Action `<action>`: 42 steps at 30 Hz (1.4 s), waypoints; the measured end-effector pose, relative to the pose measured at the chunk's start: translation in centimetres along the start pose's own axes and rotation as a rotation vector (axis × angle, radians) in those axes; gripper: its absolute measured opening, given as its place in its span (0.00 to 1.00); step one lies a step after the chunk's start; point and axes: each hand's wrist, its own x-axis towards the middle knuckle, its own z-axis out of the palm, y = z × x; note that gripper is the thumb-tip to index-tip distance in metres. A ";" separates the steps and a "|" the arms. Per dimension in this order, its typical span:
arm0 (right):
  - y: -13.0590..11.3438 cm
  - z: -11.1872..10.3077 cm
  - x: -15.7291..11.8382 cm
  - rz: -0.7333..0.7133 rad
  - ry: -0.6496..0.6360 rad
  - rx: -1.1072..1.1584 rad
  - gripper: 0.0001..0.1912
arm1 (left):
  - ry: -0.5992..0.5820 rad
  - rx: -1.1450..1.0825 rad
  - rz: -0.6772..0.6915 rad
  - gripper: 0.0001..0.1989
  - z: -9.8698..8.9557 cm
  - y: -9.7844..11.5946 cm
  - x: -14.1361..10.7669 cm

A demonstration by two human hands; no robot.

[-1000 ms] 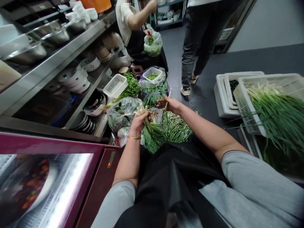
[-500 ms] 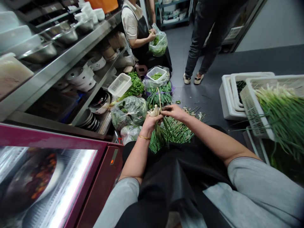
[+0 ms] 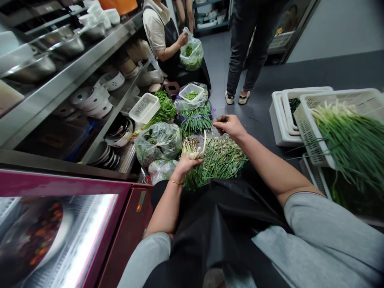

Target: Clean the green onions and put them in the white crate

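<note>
My left hand (image 3: 189,163) is closed around a small bunch of scallions (image 3: 196,153), white ends up, with one pale stalk standing out above the rest. To the right and farther out, my right hand (image 3: 230,126) is apart from the bunch. Its fingertips are dark with dirt and pressed together; what they hold, if anything, is too small to make out. Below both hands a loose heap of scallions (image 3: 225,160) covers the floor, roots and dry leaves mixed in.
Bagged greens (image 3: 159,142), a white basket (image 3: 145,108) and leafy herbs (image 3: 165,106) lie ahead left, beside a steel shelf (image 3: 75,60). A crate (image 3: 316,136) of scallions stands right. A co-worker (image 3: 159,36) holds a plastic bag (image 3: 192,54); another person's legs (image 3: 246,48) stand beyond.
My right hand has moved away from the bunch, up and to the right. My left hand has lowered slightly with the scallions. The co-worker's hand has risen to the bag's top.
</note>
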 end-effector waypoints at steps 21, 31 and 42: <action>0.2 8.0 1.4 -0.123 -0.500 -0.307 0.07 | 0.109 -0.339 0.024 0.17 -3.8 2.3 1.1; 4.7 3.1 12.9 -0.079 -0.312 -0.361 0.18 | 0.166 -0.445 0.048 0.15 -10.5 2.8 -0.6; 34.3 10.8 11.4 0.221 -0.778 -0.943 0.10 | 0.171 -0.491 -0.390 0.14 -11.5 -3.2 3.1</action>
